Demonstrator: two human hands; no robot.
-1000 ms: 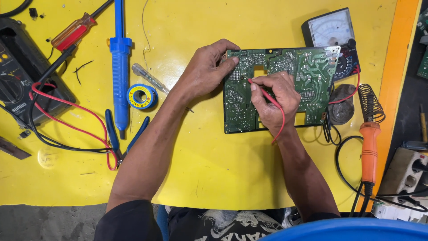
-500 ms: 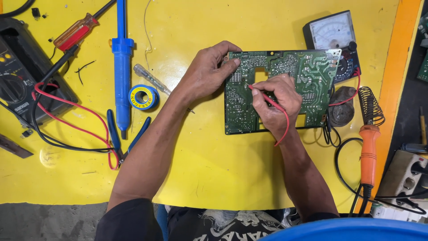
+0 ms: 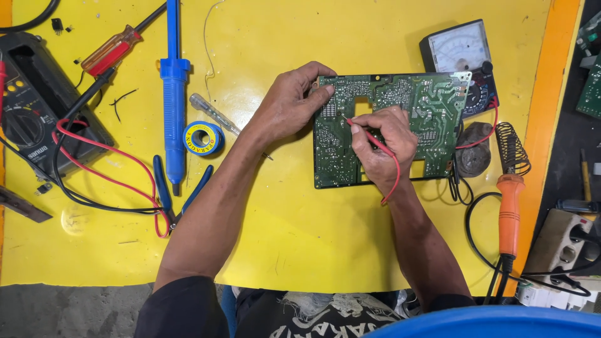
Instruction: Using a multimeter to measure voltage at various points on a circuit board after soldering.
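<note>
The left hand (image 3: 289, 109) pins the flat green solder-dotted circuit board (image 3: 432, 119) to the glossy yellow counter (image 3: 300, 250), fingers spread; the right hand (image 3: 383, 145) has its grip pinched round a thin red probe (image 3: 375, 141).

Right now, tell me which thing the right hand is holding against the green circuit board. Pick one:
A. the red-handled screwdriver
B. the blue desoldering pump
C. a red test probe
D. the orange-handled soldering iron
C: the right hand pinches a thin red test probe with its tip on the green circuit board, while the left hand steadies the board's upper left edge; the other three tools lie untouched on the yellow table.
</note>
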